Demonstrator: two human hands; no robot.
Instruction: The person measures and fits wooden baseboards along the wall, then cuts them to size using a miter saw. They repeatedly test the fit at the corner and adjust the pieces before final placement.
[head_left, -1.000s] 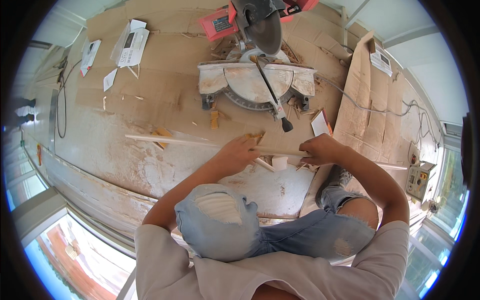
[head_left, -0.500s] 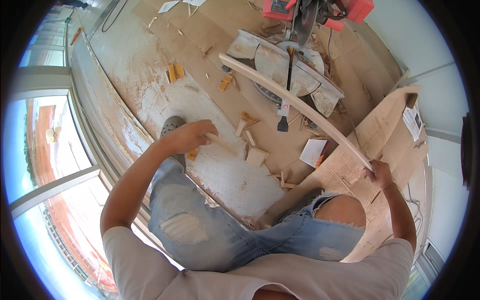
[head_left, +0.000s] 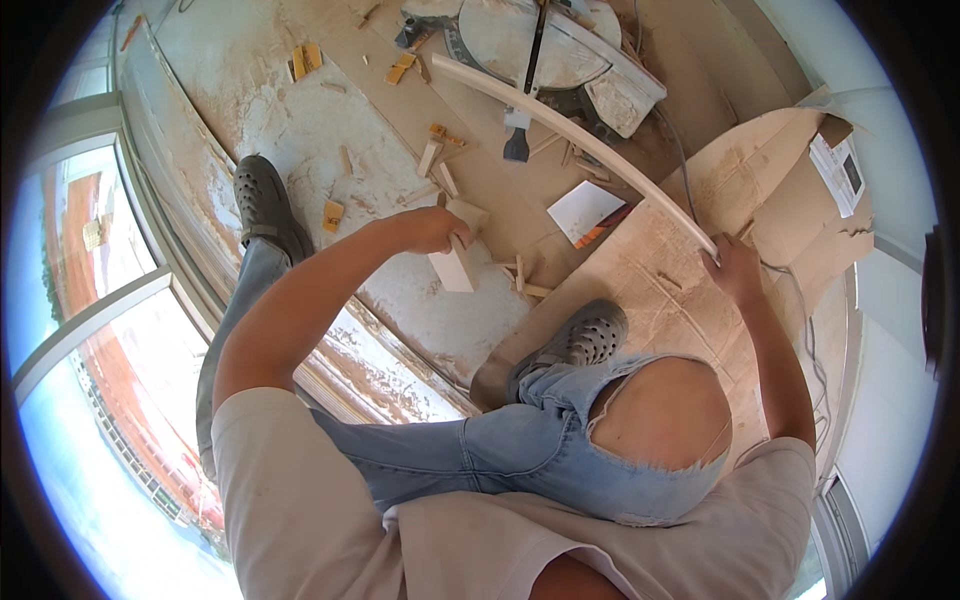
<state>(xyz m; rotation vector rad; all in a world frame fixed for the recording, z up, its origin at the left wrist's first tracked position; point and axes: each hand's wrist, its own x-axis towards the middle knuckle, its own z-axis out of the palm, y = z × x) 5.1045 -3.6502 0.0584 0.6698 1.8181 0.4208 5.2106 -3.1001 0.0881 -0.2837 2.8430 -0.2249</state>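
My right hand (head_left: 735,268) is closed round the near end of a long, narrow wooden strip (head_left: 590,146). From there the strip runs up and to the left, its far end lying in front of the mitre saw's base (head_left: 625,105). In my left hand (head_left: 437,230) is a short, pale block of wood (head_left: 454,268), gripped at its top and tilted over the dusty floor. Another pale offcut (head_left: 468,214) lies just beyond that hand. The saw's blade and motor are out of view above.
Several offcuts (head_left: 430,157) and yellow-marked pieces (head_left: 400,68) are scattered about the floor. A white printed booklet (head_left: 583,208) rests beside a dusty cardboard sheet (head_left: 690,290). A cable (head_left: 683,165) trails from the saw. Window frames (head_left: 95,375) stand at left.
My left hand has moved right and slightly down, turning the block downward. The right hand and strip have shifted up and left in view. My legs have spread, and the saw has slid upward in view.
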